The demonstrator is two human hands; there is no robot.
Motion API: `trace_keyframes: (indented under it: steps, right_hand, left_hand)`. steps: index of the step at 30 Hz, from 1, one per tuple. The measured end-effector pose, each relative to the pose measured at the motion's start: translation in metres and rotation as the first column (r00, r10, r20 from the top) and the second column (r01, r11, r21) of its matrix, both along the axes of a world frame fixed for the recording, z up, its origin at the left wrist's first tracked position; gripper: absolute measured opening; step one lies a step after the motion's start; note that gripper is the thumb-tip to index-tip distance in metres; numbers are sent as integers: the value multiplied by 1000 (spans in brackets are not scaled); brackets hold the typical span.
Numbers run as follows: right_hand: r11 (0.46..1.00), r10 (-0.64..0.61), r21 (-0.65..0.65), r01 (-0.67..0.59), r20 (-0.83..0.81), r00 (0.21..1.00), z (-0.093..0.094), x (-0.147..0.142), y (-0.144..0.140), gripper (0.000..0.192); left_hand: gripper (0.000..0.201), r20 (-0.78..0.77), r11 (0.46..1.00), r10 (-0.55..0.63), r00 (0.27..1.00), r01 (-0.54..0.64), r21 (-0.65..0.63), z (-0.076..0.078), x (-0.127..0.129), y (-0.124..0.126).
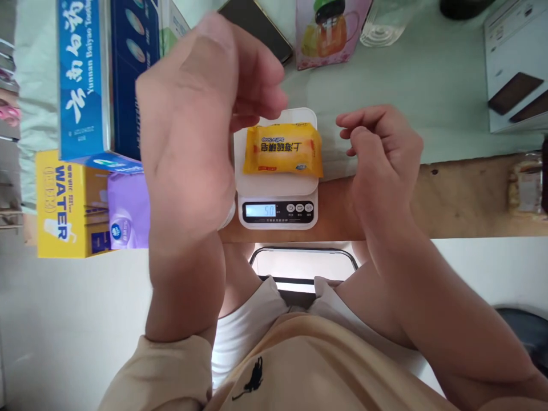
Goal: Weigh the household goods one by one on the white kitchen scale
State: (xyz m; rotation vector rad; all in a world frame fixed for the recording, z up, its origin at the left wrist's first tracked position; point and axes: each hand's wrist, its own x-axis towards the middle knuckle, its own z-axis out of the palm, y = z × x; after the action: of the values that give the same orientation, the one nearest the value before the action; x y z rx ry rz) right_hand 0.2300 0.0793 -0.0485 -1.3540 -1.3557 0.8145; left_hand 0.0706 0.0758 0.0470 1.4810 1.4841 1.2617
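A yellow packet of sulfur soap (283, 149) lies flat on the white plate of a small digital kitchen scale (278, 185). Lit digits on its display (260, 210) look like a 5 and a 0. My left hand (192, 114) hovers just left of the soap, fingers loosely bent, with nothing visible in them; it looks slightly blurred. To the right of the scale, my right hand (383, 154) is held in the air, fingers half curled and thumb a little apart, also holding nothing. Part of a white rounded thing (229, 217) shows beneath my left wrist.
Toothpaste boxes (83, 80), a yellow carton (60, 205) and a purple pack (128, 211) stand at the left. Behind are a dark flat device (259, 25), a pink box (329, 37) and a clear glass (385, 25). A white box (518, 63) and packaged food (526, 185) sit right.
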Motion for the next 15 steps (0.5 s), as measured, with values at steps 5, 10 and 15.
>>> trace_keyframes:
  steps: [5, 10, 15]
  right_hand:
    - [1000, -8, 7, 8, -21, 1000, -1, 0, -1, 18]
    - [998, -7, 68, 1, 89, 996, -5, -3, 3, 18]
    - [987, -2, 157, -33, 221, 975, -8, -13, 5, 17]
  left_hand:
    - [57, 145, 997, 72, 987, -74, 10, 0, -20, -15]
    - [71, 106, 979, 181, 978, -190, 81, 2, -36, -26]
    - [75, 207, 971, 229, 951, -238, 21, 4, -56, -38]
